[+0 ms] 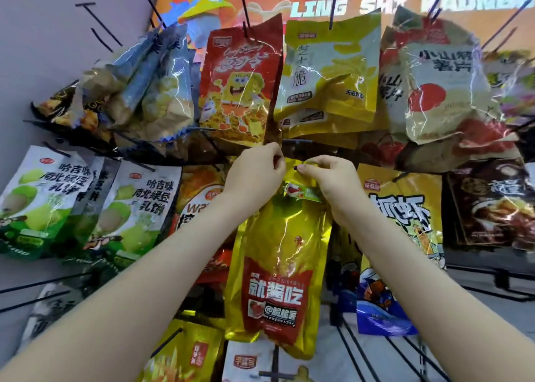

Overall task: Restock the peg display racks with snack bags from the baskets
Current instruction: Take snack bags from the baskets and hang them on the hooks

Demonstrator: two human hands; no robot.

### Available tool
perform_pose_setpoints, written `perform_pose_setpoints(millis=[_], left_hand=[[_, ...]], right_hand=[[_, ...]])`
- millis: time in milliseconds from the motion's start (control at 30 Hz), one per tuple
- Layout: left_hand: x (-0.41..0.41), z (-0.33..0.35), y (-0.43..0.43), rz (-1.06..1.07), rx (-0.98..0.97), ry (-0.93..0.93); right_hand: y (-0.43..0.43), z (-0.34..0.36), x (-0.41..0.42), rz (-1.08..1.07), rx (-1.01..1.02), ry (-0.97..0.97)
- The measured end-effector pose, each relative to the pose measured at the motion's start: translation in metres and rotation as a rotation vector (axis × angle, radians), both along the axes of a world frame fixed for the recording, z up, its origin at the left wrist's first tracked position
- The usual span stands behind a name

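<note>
Gold snack bag (275,266) hangs lengthwise vertical, top edge pinched by left hand (256,169) and right hand (330,176).

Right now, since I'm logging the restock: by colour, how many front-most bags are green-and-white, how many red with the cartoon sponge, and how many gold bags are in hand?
green-and-white bags, front ones: 2
red cartoon-sponge bag: 1
gold bag, pinched at its top by the left hand and right hand: 1
Total: 4
More bags hang behind these, too hidden to count.
</note>
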State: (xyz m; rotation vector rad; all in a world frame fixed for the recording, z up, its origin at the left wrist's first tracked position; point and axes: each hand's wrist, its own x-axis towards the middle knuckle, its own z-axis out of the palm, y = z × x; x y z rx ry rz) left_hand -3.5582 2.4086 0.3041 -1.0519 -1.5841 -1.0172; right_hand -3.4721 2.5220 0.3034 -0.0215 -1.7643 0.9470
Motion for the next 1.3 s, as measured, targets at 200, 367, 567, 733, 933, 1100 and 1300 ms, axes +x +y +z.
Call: perform_pose_setpoints(millis=[200, 367, 567, 733, 933, 1100, 1300], left_hand=[[-0.019, -0.008, 0.014, 0.004, 0.009, 0.019], [-0.037, -0.031, 0.028, 0.231, -0.087, 0.248], [-0.059, -0.062, 0.043, 0.367, -0.417, 0.301], [-0.066, -0.07, 0.058, 0.537, -0.522, 0.297], [-0.076, -0.074, 0.063, 0.508, -0.528, 0.305], [-0.07, -0.079, 0.047, 0.409, -0.476, 0.372], [-0.039, -0.128, -0.003, 0.134, -0.364, 0.242]], right_hand=[[0.006, 0.007, -0.012, -0.124, 0.019, -0.089], [0.018, 0.001, -0.032, -0.395, 0.161, -0.049], [0.03, -0.031, -0.065, -1.107, 0.697, 0.049], [0.038, -0.056, -0.08, -1.07, 0.803, -0.271], [0.043, -0.065, -0.079, -0.833, 0.656, -0.531], [0.033, -0.073, -0.064, -0.77, 0.651, -0.444], [-0.008, -0.107, -0.027, -0.617, 0.672, -0.412]])
